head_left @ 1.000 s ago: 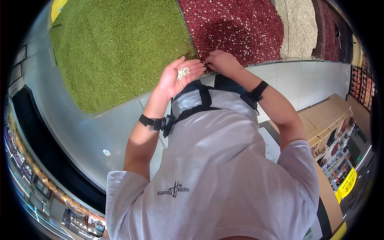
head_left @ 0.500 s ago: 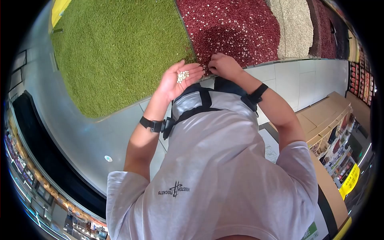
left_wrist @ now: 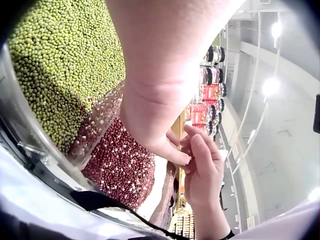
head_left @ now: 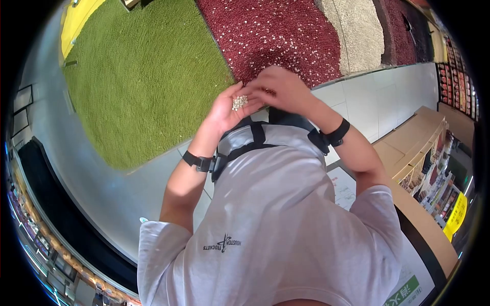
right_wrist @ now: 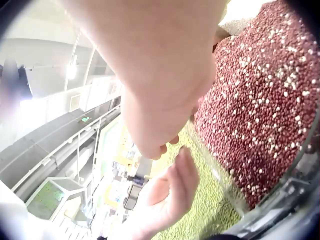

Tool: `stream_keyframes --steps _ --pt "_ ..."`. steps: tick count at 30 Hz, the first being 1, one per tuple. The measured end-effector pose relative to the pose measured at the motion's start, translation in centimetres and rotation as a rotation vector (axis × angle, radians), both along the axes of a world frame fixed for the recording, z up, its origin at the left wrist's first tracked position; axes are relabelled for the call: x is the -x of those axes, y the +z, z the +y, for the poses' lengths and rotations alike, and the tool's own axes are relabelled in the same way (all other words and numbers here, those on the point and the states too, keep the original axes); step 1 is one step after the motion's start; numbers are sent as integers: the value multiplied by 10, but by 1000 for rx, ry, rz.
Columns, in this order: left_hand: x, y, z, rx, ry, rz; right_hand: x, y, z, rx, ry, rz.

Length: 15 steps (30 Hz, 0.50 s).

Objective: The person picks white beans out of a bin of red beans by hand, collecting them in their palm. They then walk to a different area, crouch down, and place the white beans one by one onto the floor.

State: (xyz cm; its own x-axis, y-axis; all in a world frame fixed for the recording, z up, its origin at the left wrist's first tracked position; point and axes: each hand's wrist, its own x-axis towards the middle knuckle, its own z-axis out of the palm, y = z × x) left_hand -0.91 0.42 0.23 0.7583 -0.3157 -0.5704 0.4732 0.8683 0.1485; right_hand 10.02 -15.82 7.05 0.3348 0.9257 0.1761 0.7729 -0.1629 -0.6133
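In the head view my left hand is palm up, fingers fairly straight, with a small heap of white kernels on the palm. My right hand, slightly blurred, reaches across the left fingers from the right, its fingertips right beside them. The left wrist view has the right hand with thumb and fingers bent near the left fingertips. I cannot tell whether anything sits between them. Just past both hands lie red beans with white kernels scattered through them.
Left of a clear divider spreads a broad bed of green beans. Pale grain lies right of the red beans. A light panelled bin front runs along the near side. Cardboard boxes stand at the right.
My right hand has come up from the near edge of the red beans to over the left fingers. The bean beds have shifted left in view. The kernels stay on the left palm.
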Motion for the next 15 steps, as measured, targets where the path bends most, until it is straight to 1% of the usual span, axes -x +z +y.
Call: stream_keyframes --steps 2,3,5,7,9,12,15 --pt "-6 11 2 -2 -18 17 -24 -13 -9 -7 -301 1" --pt "-7 13 5 -7 17 25 -36 -19 -14 54 -368 -26" --pt "-6 12 9 1 74 21 -57 -35 -22 37 -429 -97" --pt "-6 15 11 8 84 30 -68 -49 -25 26 -462 -128" --pt "-3 17 14 30 93 29 -73 -61 -24 113 -520 -141" --pt "2 17 16 14 100 42 -78 -75 -20 133 -523 -201" --pt "7 14 17 19 122 40 -80 -86 -19 160 -534 -205"
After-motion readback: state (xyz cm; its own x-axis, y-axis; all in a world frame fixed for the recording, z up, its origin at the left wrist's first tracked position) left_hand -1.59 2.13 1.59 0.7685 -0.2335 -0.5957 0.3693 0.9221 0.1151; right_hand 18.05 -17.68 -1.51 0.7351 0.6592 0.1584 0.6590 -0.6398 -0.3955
